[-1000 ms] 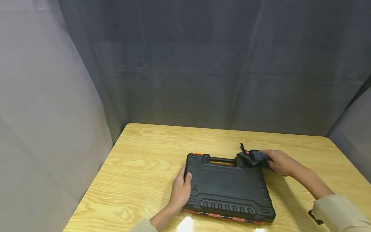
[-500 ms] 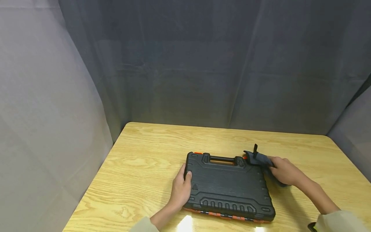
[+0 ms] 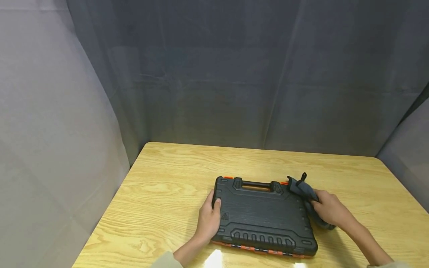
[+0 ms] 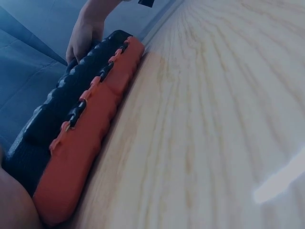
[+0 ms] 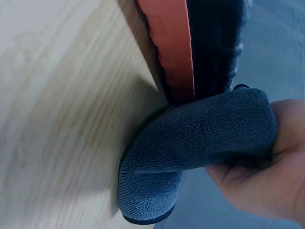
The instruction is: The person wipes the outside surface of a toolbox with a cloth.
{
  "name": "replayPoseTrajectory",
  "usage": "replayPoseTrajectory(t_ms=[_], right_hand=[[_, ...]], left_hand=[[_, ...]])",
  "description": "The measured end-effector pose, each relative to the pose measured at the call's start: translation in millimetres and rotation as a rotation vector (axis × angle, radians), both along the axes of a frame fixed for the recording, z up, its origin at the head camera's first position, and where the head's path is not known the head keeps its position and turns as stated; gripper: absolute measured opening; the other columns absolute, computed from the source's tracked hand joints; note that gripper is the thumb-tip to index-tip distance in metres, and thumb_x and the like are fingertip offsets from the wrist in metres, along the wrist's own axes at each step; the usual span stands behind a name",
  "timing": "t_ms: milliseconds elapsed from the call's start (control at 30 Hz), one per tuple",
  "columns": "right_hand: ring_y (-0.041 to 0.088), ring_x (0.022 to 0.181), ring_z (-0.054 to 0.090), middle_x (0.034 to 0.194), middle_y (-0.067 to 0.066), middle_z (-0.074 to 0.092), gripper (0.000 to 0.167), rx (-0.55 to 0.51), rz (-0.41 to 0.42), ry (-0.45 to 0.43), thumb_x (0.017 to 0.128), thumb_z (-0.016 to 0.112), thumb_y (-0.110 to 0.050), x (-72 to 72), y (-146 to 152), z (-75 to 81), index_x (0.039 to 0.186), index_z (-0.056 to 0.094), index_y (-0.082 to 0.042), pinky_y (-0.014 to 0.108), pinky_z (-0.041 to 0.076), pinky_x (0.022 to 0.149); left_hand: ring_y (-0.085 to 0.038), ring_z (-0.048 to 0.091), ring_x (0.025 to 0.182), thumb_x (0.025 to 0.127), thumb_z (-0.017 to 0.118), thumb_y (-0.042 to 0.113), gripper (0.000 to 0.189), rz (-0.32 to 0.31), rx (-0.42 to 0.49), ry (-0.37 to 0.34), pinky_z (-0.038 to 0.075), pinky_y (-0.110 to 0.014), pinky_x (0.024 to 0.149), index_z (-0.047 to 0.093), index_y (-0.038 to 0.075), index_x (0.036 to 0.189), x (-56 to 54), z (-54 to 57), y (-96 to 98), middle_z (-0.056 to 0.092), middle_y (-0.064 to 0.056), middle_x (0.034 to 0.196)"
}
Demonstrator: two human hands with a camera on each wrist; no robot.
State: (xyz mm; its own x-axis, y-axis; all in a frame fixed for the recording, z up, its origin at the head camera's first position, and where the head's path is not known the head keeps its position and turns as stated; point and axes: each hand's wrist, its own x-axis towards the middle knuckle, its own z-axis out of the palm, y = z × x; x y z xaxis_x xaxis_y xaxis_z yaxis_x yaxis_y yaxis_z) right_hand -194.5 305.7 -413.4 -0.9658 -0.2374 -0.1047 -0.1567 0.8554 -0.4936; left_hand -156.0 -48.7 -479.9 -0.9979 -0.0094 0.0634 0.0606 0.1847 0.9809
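Observation:
A black tool case [image 3: 261, 210] with an orange lower shell lies flat on the wooden table, its handle toward the back. My left hand [image 3: 208, 219] grips the case's left side, thumb on top and fingers down the edge. At the far right corner, my right hand [image 3: 330, 209] holds a bunched dark grey-blue cloth [image 3: 303, 189] against the case. In the right wrist view the towel-like cloth [image 5: 200, 133] is folded, with its lower end hanging down beside the orange shell [image 5: 169, 38]. The left wrist view shows the hinged orange side [image 4: 90, 138] of the case.
The light wooden table [image 3: 167, 178] extends around the case on all sides. A dark grey curtain [image 3: 214, 82] hangs behind it, with paler curtains [image 3: 57, 149] at left and right. Light glares off the front of the table.
My right hand has drawn the cloth from near the handle, rightward and toward me, round the far right corner. The case and my left hand stay in place.

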Motion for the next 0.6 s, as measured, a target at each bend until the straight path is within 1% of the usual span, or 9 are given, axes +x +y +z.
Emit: replayPoseTrajectory(t_ms=[67,167,300,333,500,600], right_hand=[[0.035,0.087,0.065,0.103,0.030,0.065,0.031,-0.001,-0.012,-0.014,0.098,0.050,0.003,2.5,0,-0.4,0.124,0.055,0.018,0.041,0.050,0.062],[0.031,0.084,0.063,0.101,0.028,0.065,0.030,-0.004,-0.023,-0.039,0.098,0.050,0.002,5.6,-1,-0.3,0.122,0.054,0.019,0.040,0.048,0.061],[0.032,0.086,0.064,0.103,0.030,0.064,0.032,0.008,-0.024,-0.057,0.098,0.051,0.001,10.1,-1,-0.7,0.124,0.052,0.021,0.040,0.049,0.062],[0.035,0.088,0.065,0.104,0.032,0.064,0.033,0.014,-0.023,-0.059,0.098,0.051,0.001,11.5,0,-1.2,0.124,0.052,0.021,0.041,0.050,0.063],[0.034,0.089,0.065,0.101,0.026,0.066,0.029,0.003,-0.038,-0.080,0.098,0.052,0.001,20.3,1,-3.2,0.121,0.055,0.019,0.041,0.050,0.064],[0.036,0.092,0.065,0.102,0.025,0.066,0.027,-0.006,-0.038,-0.107,0.098,0.052,0.001,26.0,2,-3.8,0.119,0.056,0.018,0.041,0.050,0.064]], left_hand=[[-0.040,0.029,0.142,0.109,0.038,0.018,0.054,0.004,0.004,-0.001,0.029,-0.055,0.112,0.022,-0.008,0.154,1.0,0.3,0.1,0.029,-0.026,0.157],[-0.040,0.026,0.144,0.109,0.038,0.019,0.055,0.016,0.000,-0.011,0.026,-0.056,0.113,0.022,-0.007,0.155,1.5,0.6,0.1,0.028,-0.025,0.157],[-0.040,0.025,0.144,0.109,0.038,0.020,0.055,0.023,-0.005,-0.015,0.024,-0.056,0.114,0.022,-0.007,0.155,0.7,-0.4,0.0,0.028,-0.025,0.157],[-0.039,0.025,0.144,0.110,0.038,0.020,0.055,0.020,-0.003,-0.015,0.025,-0.056,0.114,0.022,-0.007,0.155,0.5,-0.5,0.1,0.028,-0.025,0.157],[-0.037,0.026,0.144,0.110,0.037,0.018,0.055,0.011,0.009,-0.020,0.026,-0.053,0.114,0.020,-0.007,0.155,0.0,-0.2,0.3,0.027,-0.024,0.158],[-0.038,0.026,0.144,0.109,0.037,0.017,0.054,0.012,0.011,-0.016,0.027,-0.053,0.114,0.020,-0.007,0.155,-0.4,-0.6,0.5,0.026,-0.024,0.158]])
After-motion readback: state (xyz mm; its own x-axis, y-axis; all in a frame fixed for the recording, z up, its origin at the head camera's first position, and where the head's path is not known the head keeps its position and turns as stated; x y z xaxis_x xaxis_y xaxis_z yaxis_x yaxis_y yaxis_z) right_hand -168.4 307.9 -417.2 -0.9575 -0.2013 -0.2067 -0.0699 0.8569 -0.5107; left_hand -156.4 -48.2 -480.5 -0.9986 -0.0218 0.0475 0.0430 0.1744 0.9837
